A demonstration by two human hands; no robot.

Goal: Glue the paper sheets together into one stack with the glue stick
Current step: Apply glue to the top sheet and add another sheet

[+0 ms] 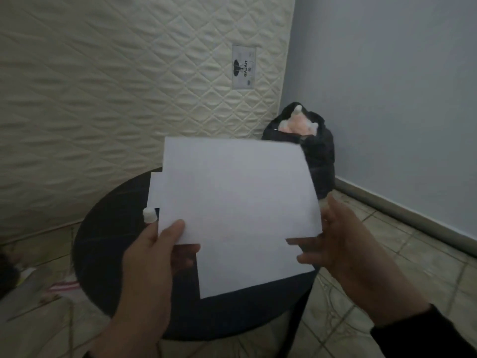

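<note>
A: Nearest the viewer, what do the hands hold?

B: The left hand [154, 250] pinches the lower left corner of the upper sheet [232, 187], thumb on top and fingers curled beneath. The right hand [335, 244] is at the sheet's right edge with fingers bent toward the paper; motion blur hides whether it grips or only touches the sheet.

A: Where is that sheet relative to the other paper?

B: It is raised and tilted above the round dark table [108, 267]. Below it, a lower sheet [247, 270] lies flat on the tabletop, its near corner reaching toward the table's front edge. A further strip of white paper [154, 189] shows at the left, behind the raised sheet.

A: And the glue stick?

B: The glue stick [149, 215] stands on the table just beside the left thumb, its white tip up, near the left strip of paper.

A: What lies beyond the table?

B: A dark bag [320, 156] with a pink and white object in its mouth stands on the tiled floor [387, 228] in the corner. Behind are a quilted cream mattress [103, 86], stood upright and bearing a label [244, 67], and a pale blue wall [387, 86].
</note>
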